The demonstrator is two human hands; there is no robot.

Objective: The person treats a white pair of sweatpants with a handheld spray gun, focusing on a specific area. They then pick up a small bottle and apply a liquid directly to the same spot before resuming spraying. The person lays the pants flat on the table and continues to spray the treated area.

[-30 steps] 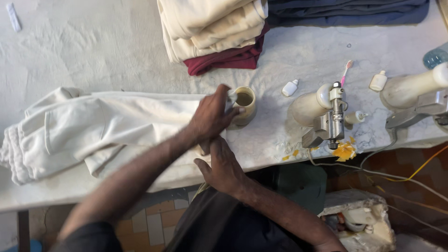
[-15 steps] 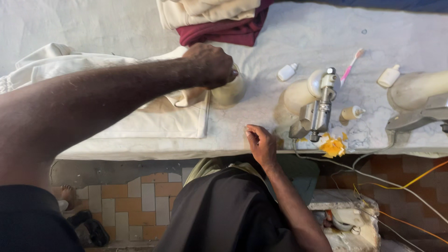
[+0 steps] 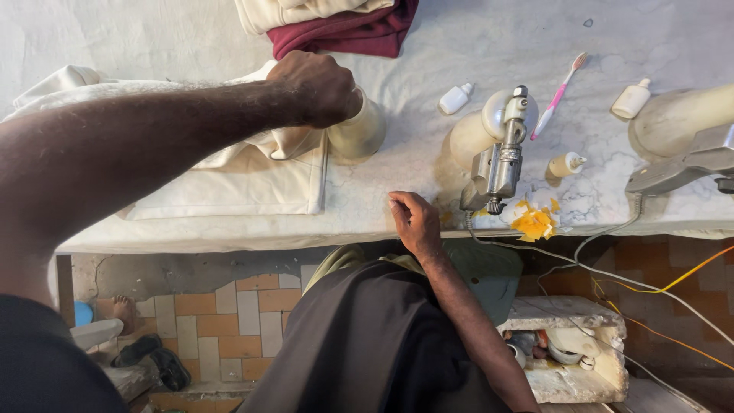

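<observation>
My left hand point(image 3: 317, 88) reaches out over the white-covered table point(image 3: 115, 34) and grips a cream cup point(image 3: 359, 130) from above. The cup stands at the right edge of a cream garment point(image 3: 237, 180) spread on the table. My right hand point(image 3: 413, 222) rests on the table's front edge, fingers bent, holding nothing. It lies just left of a metal tool head point(image 3: 501, 160) mounted on a cream machine body point(image 3: 478, 134).
Folded cream and maroon clothes point(image 3: 336, 23) lie at the back. A pink toothbrush point(image 3: 558, 95), small white bottles point(image 3: 456, 98), a second cream machine point(image 3: 680, 122) and yellow scraps point(image 3: 534, 222) lie to the right. Cables point(image 3: 612, 275) hang below, over a tiled floor.
The view has shifted closer and lower. My left hand moved onto the cup and closed over it. My right hand came away from the left and settled on the table's front edge.
</observation>
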